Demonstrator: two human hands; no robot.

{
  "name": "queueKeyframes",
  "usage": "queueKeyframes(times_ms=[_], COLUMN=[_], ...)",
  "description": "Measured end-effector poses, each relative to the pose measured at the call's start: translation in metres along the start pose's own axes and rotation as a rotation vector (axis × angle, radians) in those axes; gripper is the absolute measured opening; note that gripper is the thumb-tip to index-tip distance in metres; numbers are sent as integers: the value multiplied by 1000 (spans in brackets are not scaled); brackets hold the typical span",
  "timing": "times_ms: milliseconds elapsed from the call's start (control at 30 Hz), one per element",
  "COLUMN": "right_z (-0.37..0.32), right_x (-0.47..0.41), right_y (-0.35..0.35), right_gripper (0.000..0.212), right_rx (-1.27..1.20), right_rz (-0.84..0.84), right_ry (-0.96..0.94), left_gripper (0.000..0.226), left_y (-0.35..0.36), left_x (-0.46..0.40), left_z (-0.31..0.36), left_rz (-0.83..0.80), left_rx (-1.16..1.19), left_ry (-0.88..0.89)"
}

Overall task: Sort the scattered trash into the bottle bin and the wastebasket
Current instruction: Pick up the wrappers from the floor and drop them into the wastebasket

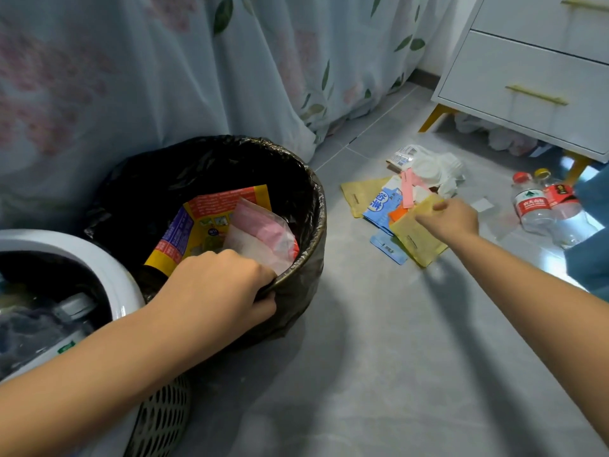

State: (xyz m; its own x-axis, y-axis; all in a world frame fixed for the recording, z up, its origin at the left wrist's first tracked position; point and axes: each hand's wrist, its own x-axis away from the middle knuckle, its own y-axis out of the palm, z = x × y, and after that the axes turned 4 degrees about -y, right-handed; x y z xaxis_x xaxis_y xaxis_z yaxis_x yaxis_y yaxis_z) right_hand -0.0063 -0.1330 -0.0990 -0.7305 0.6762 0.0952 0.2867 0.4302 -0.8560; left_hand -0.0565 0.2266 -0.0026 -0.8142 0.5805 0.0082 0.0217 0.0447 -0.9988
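Observation:
My left hand (217, 285) grips the near rim of the wastebasket (313, 206), which is lined with a black bag and holds a yellow-orange wrapper (201, 222) and a pink-and-white packet (260, 235). My right hand (451, 219) reaches into the pile of scattered wrappers on the floor and pinches a yellow packet (417, 235). Blue packets (382, 206) and white crumpled plastic (435, 169) lie in the same pile. Two clear plastic bottles (540, 209) lie to the right of it. The white bottle bin (82, 249) at the left edge holds a clear bottle (71, 311).
A floral bedspread (164, 77) hangs behind the wastebasket. A white drawer unit (527, 70) on yellow legs stands at the back right, with bags beneath it. A blue fabric piece (590, 232) is at the right edge. Grey tiled floor (362, 357) lies between bins and pile.

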Motion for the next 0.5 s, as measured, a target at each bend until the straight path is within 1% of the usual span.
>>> queueKeyframes(times_ms=[33,133,167,233,300,367,433,500], right_z=[15,58,70,84,86,80,73,69], right_x=[-3,-7,-7,-7,-6,-7,-12,-23], right_y=[2,17,23,34,40,42,46,50], right_gripper=[45,76,81,86,89,91,92,96], right_rx=[22,79,116,209,293,304,216,72], right_rz=[-17,-150,-185,-218,-206,-143,-92,-74], right_ry=[46,157,166,119,41,37,135,275], left_gripper=[27,30,32,32,28,26,28,33], left_y=[3,10,11,13,13,14,16,17], left_x=[-1,-1,-1,-1,-2,-3,-3,-2], left_z=[-2,-6,-6,-7,-9,-10,-10,-10], left_rz=[13,36,36,42,41,41,32,33], left_rx=[14,44,45,49,22,6,-1,0], left_ry=[17,26,22,35,52,53,48,35])
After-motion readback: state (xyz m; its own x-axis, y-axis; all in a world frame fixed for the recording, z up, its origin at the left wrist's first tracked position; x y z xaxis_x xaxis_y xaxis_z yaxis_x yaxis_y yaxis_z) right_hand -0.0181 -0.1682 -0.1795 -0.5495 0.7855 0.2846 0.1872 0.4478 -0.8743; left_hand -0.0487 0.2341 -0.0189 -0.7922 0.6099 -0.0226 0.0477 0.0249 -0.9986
